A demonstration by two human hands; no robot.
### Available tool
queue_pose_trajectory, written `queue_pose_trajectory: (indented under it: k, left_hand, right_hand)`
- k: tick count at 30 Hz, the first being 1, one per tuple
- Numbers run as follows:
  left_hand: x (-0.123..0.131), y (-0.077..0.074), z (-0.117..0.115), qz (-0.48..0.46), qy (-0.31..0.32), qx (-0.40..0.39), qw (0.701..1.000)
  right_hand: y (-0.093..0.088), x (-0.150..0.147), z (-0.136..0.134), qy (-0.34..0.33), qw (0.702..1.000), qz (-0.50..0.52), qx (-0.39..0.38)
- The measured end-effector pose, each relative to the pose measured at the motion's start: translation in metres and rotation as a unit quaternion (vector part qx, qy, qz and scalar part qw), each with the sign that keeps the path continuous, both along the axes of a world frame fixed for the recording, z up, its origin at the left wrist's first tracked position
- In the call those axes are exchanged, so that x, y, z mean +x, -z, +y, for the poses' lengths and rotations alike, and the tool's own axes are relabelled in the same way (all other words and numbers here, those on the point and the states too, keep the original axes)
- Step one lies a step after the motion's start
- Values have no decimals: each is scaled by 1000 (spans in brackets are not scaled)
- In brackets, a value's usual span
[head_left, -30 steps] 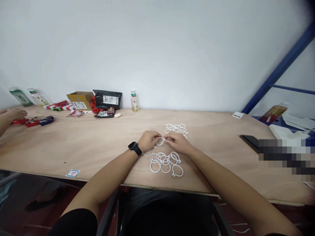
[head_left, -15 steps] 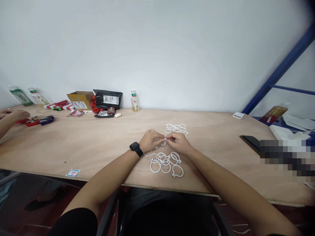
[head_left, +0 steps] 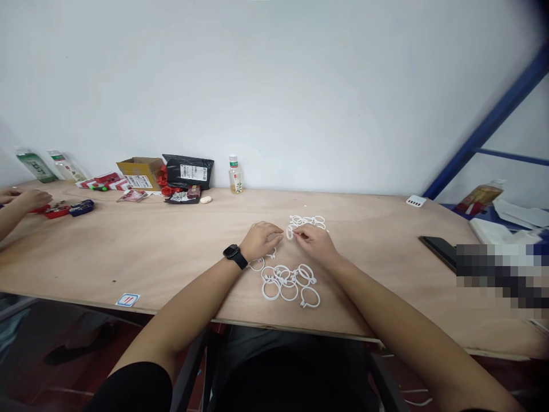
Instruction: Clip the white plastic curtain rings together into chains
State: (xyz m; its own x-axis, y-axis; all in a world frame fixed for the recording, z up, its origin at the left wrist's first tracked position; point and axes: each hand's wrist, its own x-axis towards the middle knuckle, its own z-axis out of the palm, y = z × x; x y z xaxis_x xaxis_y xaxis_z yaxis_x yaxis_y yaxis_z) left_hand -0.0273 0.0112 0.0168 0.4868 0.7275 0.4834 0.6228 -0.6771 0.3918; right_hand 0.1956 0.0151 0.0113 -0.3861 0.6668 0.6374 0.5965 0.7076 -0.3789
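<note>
Between thumb and fingers my right hand [head_left: 316, 242] pinches a small white ring [head_left: 289, 232]. My left hand [head_left: 261, 241] is just left of that ring, its thumb and fingers apart and nothing between them. Behind my right hand lies a group of white rings [head_left: 318, 220], partly hidden by it. A second pile of white rings [head_left: 289, 290] is on the wooden table [head_left: 171, 257] nearer to me, between my forearms. Another white ring [head_left: 257, 264] lies partly covered beside my left wrist, with one more just under that hand.
Along the wall stand a bottle [head_left: 235, 175], a black package [head_left: 189, 171] and an open cardboard box [head_left: 141, 171]. Another person's hands [head_left: 32, 200] are at the far left near small red and blue trays [head_left: 81, 208]. A dark phone [head_left: 437, 252] lies right.
My hands have moved apart. My left hand has let go of the white ring, which stays in my right hand and has shifted slightly away from me.
</note>
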Motion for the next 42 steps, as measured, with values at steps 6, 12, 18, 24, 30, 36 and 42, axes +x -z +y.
queue_pose_trajectory:
  k: [6,12,18,24,30,36,42]
  left_hand:
    - [-8,8,2,128,-17,-71,989]
    - [-2,6,0,96,-51,-70,992]
    - [1,1,-2,-11,-105,-36,994]
    - [5,-1,-8,-35,-67,-14,997]
    - [8,-4,-15,-19,-12,6,1000]
    - [11,-7,-16,-10,-4,1,1000]
    - [14,-6,-17,-16,21,26,999]
  right_hand:
    - [-1,22,16,104,993,-54,11]
    - [1,5,4,-7,997,-52,-50]
    - [1,-9,-8,-64,993,-68,-75]
    - [0,-8,-6,-55,996,12,-71]
    - [0,-12,-9,-50,993,53,-89]
    - [-2,-15,-12,-60,992,58,-98]
    - [-13,-15,-17,-95,989,45,-107]
